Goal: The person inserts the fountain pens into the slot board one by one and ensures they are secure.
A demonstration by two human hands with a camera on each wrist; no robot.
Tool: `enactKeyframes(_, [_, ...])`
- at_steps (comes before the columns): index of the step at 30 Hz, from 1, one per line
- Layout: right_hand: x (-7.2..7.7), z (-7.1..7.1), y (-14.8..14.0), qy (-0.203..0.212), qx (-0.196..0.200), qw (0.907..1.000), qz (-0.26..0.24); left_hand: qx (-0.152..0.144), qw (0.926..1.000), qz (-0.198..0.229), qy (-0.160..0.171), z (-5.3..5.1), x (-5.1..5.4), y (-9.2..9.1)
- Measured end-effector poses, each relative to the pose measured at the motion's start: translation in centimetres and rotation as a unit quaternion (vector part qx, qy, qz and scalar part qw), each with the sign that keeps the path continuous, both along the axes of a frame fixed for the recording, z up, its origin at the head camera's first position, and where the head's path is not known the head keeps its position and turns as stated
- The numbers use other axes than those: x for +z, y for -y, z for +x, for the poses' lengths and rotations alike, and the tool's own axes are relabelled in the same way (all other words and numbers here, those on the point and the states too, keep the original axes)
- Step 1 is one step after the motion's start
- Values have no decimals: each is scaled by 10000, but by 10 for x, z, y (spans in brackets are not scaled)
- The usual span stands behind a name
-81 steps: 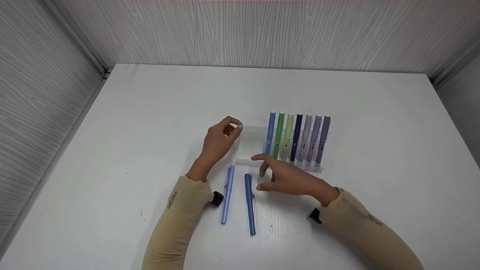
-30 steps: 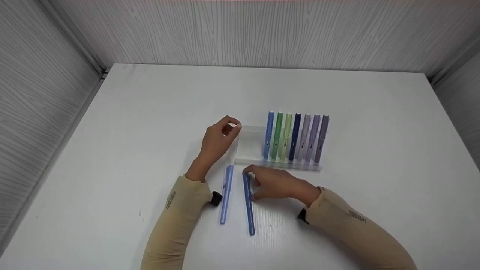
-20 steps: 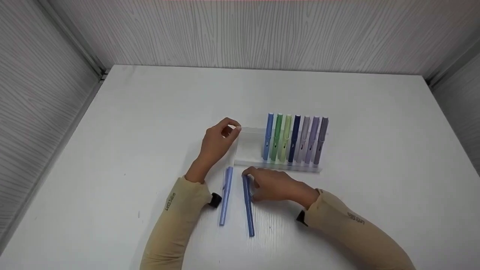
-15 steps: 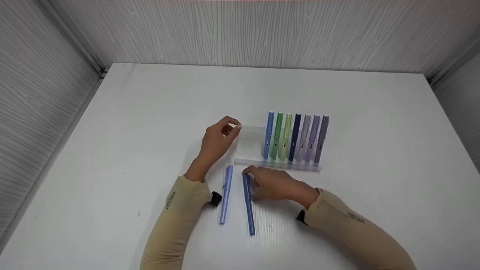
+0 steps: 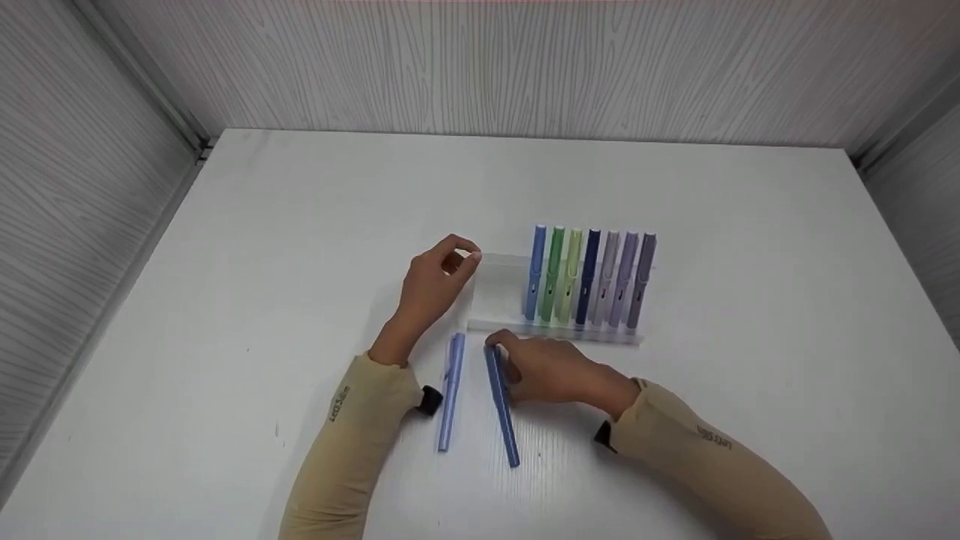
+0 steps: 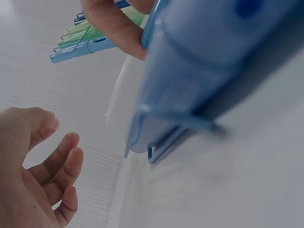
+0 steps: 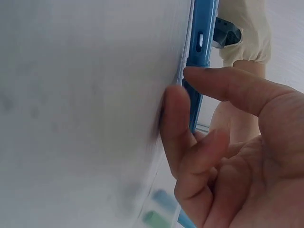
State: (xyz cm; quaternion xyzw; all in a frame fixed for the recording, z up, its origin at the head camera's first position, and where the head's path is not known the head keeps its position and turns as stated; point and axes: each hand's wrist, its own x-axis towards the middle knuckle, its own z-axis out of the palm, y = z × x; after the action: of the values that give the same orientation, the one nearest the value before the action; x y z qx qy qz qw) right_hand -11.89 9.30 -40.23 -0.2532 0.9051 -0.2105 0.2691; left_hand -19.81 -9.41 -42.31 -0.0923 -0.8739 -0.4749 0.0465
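My left hand (image 5: 435,281) pinches the upper left corner of a clear acrylic pen stand (image 5: 499,292) between thumb and fingers. My right hand (image 5: 553,369) grips the cap end of a dark blue pen (image 5: 505,427) just in front of the stand. In the right wrist view, thumb and fingers lie on either side of this pen (image 7: 204,28). To its left a light periwinkle pen (image 5: 451,397) lies on the table, its clip facing left. That pen (image 6: 199,61) looms large and blurred in the left wrist view.
Several capped pens stand side by side in the stand's right part, from a blue pen (image 5: 535,274) and a green pen (image 5: 553,274) to a grey-purple pen (image 5: 643,281). The white table (image 5: 187,300) runs back to a wood-grain panel (image 5: 525,67).
The right hand has come left and down onto the dark blue pen and taken hold of it. The pen's lower end has swung slightly right. The left hand stays at the stand's corner.
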Motion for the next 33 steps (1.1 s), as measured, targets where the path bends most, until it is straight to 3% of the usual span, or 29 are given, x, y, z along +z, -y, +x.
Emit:
enactKeyframes(5, [7, 3, -2, 163, -55, 9996, -208, -125, 9997, 167, -99, 0, -1, 1])
enactKeyframes(16, [14, 3, -5, 30, -312, 9988, -381, -138, 9995, 203, -184, 0, -1, 0])
enactKeyframes(27, [26, 3, -11, -200, -232, 9912, -1284, -121, 9997, 156, -116, -1, -1, 0])
enactKeyframes(33, [33, 3, -15, -315, -377, 9837, -1732, -58, 9999, 98, -70, 0, 0, 0])
